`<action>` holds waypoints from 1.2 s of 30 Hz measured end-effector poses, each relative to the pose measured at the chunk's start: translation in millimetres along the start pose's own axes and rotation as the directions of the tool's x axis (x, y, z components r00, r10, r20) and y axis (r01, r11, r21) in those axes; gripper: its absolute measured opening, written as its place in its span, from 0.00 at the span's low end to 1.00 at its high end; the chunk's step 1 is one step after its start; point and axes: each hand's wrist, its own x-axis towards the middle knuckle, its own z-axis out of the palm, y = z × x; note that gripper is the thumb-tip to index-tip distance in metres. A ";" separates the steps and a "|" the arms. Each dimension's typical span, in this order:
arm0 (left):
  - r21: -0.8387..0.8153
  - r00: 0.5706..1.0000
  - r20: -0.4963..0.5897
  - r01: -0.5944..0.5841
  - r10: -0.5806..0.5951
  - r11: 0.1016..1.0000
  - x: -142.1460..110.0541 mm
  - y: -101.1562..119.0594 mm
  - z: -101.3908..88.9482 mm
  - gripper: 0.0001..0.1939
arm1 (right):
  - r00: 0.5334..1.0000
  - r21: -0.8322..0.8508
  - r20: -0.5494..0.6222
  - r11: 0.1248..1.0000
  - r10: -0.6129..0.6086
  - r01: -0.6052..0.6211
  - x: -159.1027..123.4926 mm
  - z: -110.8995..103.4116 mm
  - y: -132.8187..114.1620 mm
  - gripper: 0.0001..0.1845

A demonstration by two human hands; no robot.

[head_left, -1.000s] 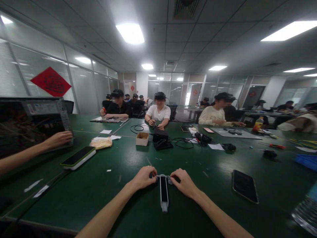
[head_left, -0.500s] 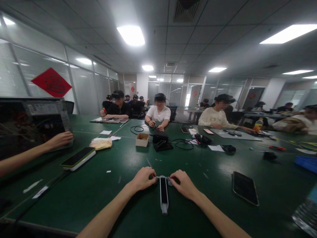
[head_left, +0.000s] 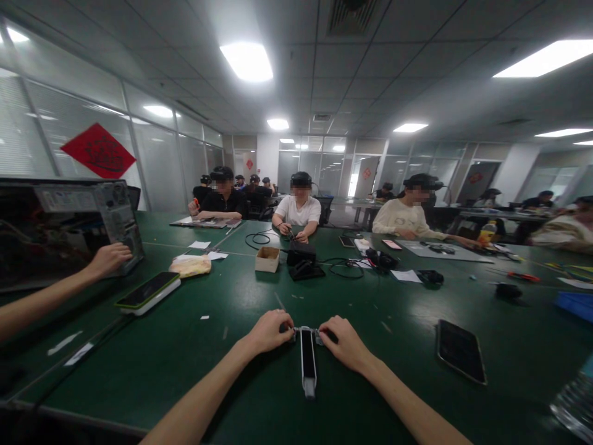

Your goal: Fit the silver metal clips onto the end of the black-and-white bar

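Observation:
A narrow black and silver device lies lengthwise on the green table, its far end between my hands. My left hand is curled in a pinch at the left side of that far end. My right hand is curled the same way at the right side. Both sets of fingertips press on small fittings at the device's top; what exactly they pinch is too small to make out.
A dark phone lies to my right, a phone in a white case to my left. A neighbour's hand rests on an open computer case. A cardboard box, cables and several seated people are across the table.
My hands and the device stay put. The view has shifted slightly, and the neighbour's hand on the computer case has moved a little leftward.

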 end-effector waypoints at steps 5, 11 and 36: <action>0.002 1.000 0.021 0.006 -0.006 1.000 0.2 -0.7 -0.6 0.10 | 1.000 0.002 0.003 1.000 -0.004 0.004 -0.7 -0.3 0.0 0.12; 0.040 0.999 0.015 -0.052 0.051 0.998 1.6 -5.8 2.1 0.10 | 1.000 -0.002 0.024 1.000 -0.006 0.006 0.8 -5.8 -6.2 0.11; -0.007 1.000 -0.006 -0.026 0.026 1.000 -0.3 -0.5 -1.6 0.05 | 1.000 0.004 0.022 1.000 -0.011 0.011 0.1 -3.7 -4.4 0.11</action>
